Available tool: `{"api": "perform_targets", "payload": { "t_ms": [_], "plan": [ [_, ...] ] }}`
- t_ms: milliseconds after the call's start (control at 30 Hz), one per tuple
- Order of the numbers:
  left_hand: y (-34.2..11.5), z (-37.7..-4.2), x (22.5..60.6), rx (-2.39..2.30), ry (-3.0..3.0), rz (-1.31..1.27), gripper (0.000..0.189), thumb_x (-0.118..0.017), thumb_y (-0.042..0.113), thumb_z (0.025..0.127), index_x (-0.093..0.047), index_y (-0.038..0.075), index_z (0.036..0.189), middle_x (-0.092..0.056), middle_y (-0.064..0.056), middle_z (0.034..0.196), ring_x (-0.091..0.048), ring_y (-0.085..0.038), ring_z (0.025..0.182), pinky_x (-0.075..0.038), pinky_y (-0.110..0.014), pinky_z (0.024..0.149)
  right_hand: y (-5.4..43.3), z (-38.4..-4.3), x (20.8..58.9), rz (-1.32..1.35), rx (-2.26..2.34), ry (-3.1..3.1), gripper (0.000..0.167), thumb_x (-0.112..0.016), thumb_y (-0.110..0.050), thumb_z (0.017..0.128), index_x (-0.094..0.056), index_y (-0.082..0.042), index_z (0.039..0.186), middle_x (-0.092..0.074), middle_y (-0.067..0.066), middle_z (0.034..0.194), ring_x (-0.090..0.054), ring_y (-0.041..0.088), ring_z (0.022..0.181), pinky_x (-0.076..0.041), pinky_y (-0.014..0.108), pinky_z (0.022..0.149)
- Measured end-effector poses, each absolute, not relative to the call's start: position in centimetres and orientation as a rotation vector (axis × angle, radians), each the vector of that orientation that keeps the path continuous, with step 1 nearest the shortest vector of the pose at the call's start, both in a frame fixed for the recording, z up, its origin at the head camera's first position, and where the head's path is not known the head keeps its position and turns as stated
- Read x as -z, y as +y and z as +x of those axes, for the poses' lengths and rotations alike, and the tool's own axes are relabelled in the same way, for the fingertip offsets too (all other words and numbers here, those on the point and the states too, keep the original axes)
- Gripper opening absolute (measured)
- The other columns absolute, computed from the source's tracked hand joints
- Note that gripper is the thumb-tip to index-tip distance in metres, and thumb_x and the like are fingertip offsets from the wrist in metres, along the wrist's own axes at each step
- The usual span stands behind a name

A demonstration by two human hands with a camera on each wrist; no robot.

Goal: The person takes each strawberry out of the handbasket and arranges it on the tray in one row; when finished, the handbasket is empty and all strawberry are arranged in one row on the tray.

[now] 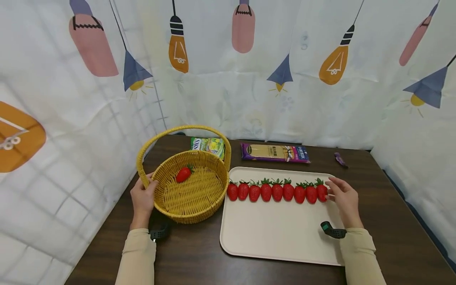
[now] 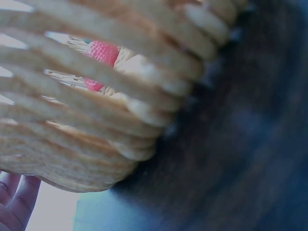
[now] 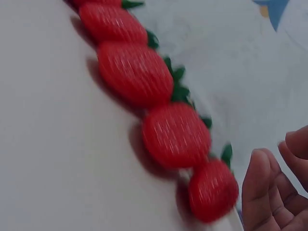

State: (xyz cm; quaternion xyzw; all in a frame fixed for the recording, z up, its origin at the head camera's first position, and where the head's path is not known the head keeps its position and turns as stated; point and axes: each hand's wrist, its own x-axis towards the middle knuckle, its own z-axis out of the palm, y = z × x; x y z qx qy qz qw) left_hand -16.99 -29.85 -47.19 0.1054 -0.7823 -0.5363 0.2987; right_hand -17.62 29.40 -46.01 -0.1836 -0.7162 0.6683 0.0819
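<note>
My left hand [image 1: 143, 196] grips the left side of a yellow woven basket [image 1: 194, 217], at the foot of its arched handle. Inside the basket lies one strawberry [image 1: 183, 174], which also shows red through the blurred weave in the left wrist view. On a cream tray [image 1: 278, 233] several strawberries [image 1: 266, 192] form a row along the far edge, leaves pointing away from me. Beside the rightmost strawberry [image 3: 213, 191] is my right hand [image 1: 345, 202]; in the right wrist view its fingers are loosely bent, hold nothing and stand a little apart from the fruit.
Behind the basket lies a green and yellow packet [image 1: 210, 145]. A purple noodle-like package [image 1: 274, 153] sits beyond the tray, with a small purple wrapper [image 1: 341, 160] to its right. A patterned curtain [image 1: 221, 91] closes off the back of the dark wooden table [image 1: 192, 253].
</note>
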Motion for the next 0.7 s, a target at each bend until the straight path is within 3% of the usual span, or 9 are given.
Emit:
{"api": "perform_targets", "payload": {
  "t_ms": [200, 433, 600, 700],
  "plan": [
    [-29.7, -16.9, 47.2, 1.436, -2.071, 0.256, 0.016, -0.061, 0.009, 0.093, -0.058, -0.004, 0.085, -0.067, -0.013, 0.122, -0.057, 0.002, 0.092, -0.042, -0.016, 0.063, 26.2, -18.1, 45.3, -0.295, -1.983, -2.312, 0.048, -0.062, -0.029, 0.097, -0.053, 0.001, 0.133, -0.068, -0.002, 0.102, -0.060, 0.013, 0.078, -0.055, 0.022, 0.068],
    [-29.1, -15.9, 45.5, 1.446, -2.073, 0.242, 0.014, -0.060, 0.003, 0.092, -0.057, -0.005, 0.082, -0.065, -0.021, 0.122, -0.056, 0.002, 0.081, -0.038, -0.018, 0.056, 21.4, -20.0, 42.9, 0.021, -1.863, -2.551, 0.045, -0.059, -0.034, 0.098, -0.055, -0.003, 0.131, -0.058, 0.021, 0.119, -0.055, 0.033, 0.097, -0.056, 0.031, 0.076],
    [-28.5, -15.2, 44.3, 1.447, -2.088, 0.232, 0.013, -0.059, 0.002, 0.092, -0.057, -0.007, 0.083, -0.064, -0.025, 0.122, -0.056, 0.005, 0.081, -0.039, -0.018, 0.058, 17.1, -20.6, 41.7, 0.248, -1.844, -2.598, 0.036, -0.059, -0.026, 0.099, -0.059, -0.004, 0.127, -0.062, 0.018, 0.120, -0.058, 0.042, 0.106, -0.054, 0.046, 0.085],
    [-28.9, -15.7, 45.1, 1.457, -2.074, 0.233, 0.013, -0.060, 0.003, 0.092, -0.058, -0.004, 0.082, -0.065, -0.022, 0.123, -0.056, 0.004, 0.082, -0.039, -0.018, 0.057, 14.3, -20.8, 41.4, 0.357, -1.839, -2.591, 0.032, -0.059, -0.022, 0.099, -0.061, -0.003, 0.124, -0.064, 0.016, 0.119, -0.062, 0.038, 0.103, -0.051, 0.050, 0.088]
  ]
}}
